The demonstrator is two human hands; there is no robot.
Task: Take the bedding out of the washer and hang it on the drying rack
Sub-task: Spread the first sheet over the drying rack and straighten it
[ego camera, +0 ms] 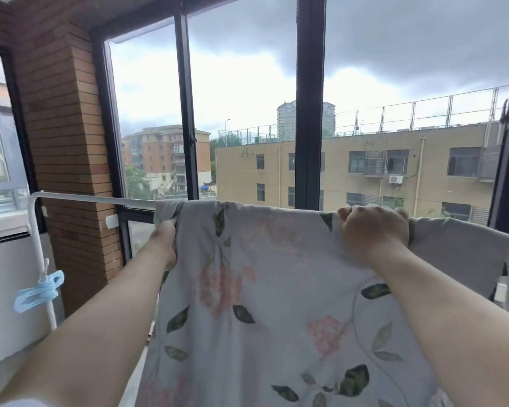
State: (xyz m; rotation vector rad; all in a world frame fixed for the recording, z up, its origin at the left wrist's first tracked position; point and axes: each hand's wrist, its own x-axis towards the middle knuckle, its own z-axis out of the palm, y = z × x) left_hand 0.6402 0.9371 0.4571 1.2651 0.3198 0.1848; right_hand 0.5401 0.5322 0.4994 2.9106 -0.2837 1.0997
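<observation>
Draping over the white rack bar (80, 198), the floral grey bedding (265, 304) hangs toward the camera. Left hand (165, 242) pinches its left edge, fingers curled. Right hand (372, 227) is fisted over the top fold at the bar. Blue clip (39, 291) hangs from the rack's upright.

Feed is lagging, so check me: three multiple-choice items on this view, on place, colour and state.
1. Where does the blue clothes peg hang? A) by the drying rack at its left upright B) on a ceiling line C) on a wall hook
2. What colour are the blooms on the floral bedding? A) yellow B) pink C) blue
3. What is the right hand doing? A) hanging idle B) holding a hanger C) gripping the bedding at the top bar
Answers: 1 A, it dangles beside the white upright; 2 B, pink blooms among green leaves; 3 C, its fingers curl over the fabric.
</observation>
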